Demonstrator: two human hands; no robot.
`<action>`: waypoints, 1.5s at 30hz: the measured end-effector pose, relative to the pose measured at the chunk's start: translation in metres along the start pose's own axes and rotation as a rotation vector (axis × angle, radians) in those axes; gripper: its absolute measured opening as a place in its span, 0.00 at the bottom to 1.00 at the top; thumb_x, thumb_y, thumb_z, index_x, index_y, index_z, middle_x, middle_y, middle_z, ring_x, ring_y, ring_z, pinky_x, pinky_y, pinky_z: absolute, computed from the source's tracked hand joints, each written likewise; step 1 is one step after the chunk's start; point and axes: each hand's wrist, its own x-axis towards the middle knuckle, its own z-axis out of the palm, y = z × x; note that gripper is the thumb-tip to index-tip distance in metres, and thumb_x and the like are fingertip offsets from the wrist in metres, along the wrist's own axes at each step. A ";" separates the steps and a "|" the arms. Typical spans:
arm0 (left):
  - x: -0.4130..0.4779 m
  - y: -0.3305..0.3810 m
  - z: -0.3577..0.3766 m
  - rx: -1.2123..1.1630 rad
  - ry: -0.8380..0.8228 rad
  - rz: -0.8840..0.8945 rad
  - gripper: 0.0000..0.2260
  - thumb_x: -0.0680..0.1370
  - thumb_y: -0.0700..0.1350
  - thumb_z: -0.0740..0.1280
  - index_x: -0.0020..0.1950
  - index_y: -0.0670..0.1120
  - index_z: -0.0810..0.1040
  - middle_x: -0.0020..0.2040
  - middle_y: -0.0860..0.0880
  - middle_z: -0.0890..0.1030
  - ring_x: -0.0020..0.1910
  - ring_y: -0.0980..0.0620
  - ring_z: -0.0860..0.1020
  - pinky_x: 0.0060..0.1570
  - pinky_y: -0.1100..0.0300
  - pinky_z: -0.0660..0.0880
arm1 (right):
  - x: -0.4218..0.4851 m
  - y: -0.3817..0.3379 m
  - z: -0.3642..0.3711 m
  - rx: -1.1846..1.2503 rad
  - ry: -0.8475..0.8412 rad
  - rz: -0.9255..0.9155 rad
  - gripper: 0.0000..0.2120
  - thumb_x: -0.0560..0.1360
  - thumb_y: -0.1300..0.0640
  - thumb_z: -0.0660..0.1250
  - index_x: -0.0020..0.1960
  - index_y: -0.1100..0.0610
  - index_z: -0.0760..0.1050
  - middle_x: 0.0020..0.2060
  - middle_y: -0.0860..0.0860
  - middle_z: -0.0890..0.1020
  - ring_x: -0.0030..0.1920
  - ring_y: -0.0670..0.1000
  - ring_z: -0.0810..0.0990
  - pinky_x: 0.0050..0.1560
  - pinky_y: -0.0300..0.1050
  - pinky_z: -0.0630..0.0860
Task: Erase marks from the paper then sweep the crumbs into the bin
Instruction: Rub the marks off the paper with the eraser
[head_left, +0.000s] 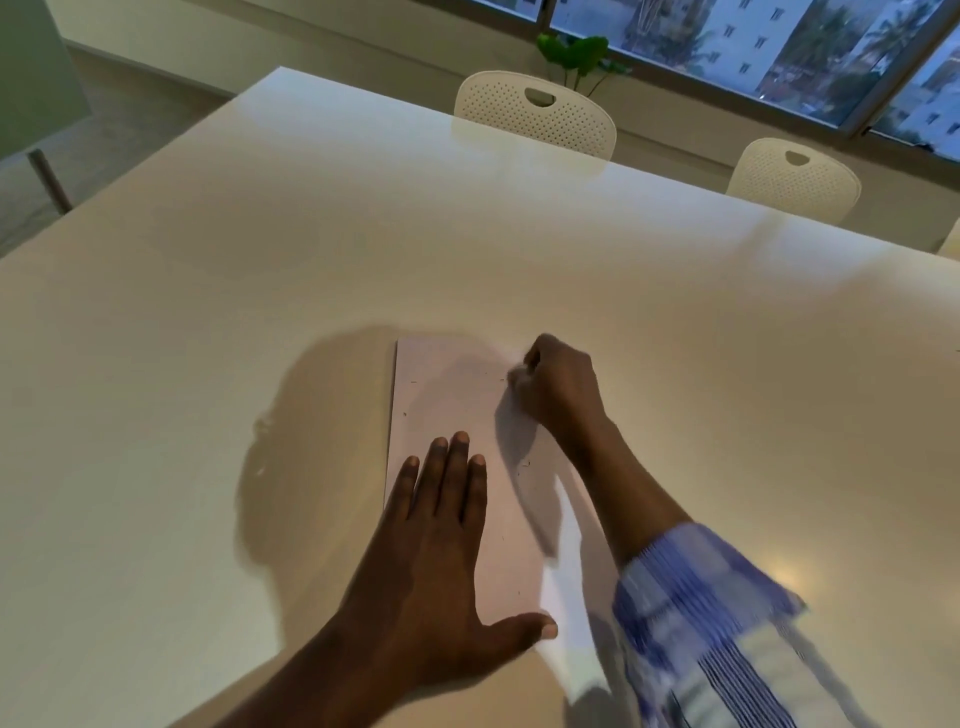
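Note:
A white sheet of paper (447, 400) lies on the pale table (260, 270) in front of me, with small dark crumbs scattered over it. My left hand (441, 551) lies flat on the sheet's near left part, fingers spread, pressing it down. My right hand (558, 384) is closed into a fist at the sheet's far right edge, its fingertips pinched on something small and pale that looks like an eraser, mostly hidden by the fingers. The right arm crosses the sheet's right side, blurred. No bin is in view.
Two white perforated chairs (535, 111) (795, 179) stand at the table's far edge. A green plant (576, 54) sits behind them under the windows. The table's left edge drops off to the floor at far left.

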 end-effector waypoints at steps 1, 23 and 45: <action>0.000 0.001 0.000 0.007 0.004 -0.002 0.59 0.62 0.87 0.40 0.75 0.47 0.21 0.74 0.48 0.17 0.74 0.49 0.19 0.78 0.46 0.29 | 0.010 -0.001 0.000 -0.014 -0.004 0.017 0.05 0.79 0.57 0.66 0.52 0.58 0.76 0.51 0.57 0.82 0.44 0.53 0.79 0.41 0.45 0.77; 0.000 0.000 0.006 0.003 0.041 0.003 0.60 0.63 0.86 0.40 0.78 0.46 0.25 0.77 0.47 0.21 0.77 0.47 0.23 0.80 0.42 0.38 | -0.009 -0.017 -0.003 -0.050 -0.080 -0.055 0.10 0.79 0.55 0.67 0.55 0.60 0.77 0.52 0.57 0.83 0.49 0.55 0.81 0.47 0.47 0.79; -0.001 -0.001 0.006 0.043 0.063 0.015 0.60 0.63 0.86 0.40 0.79 0.46 0.27 0.78 0.45 0.24 0.78 0.46 0.26 0.81 0.42 0.41 | -0.081 0.026 -0.022 -0.040 -0.098 -0.010 0.07 0.79 0.54 0.67 0.51 0.57 0.78 0.47 0.55 0.84 0.45 0.55 0.82 0.46 0.50 0.82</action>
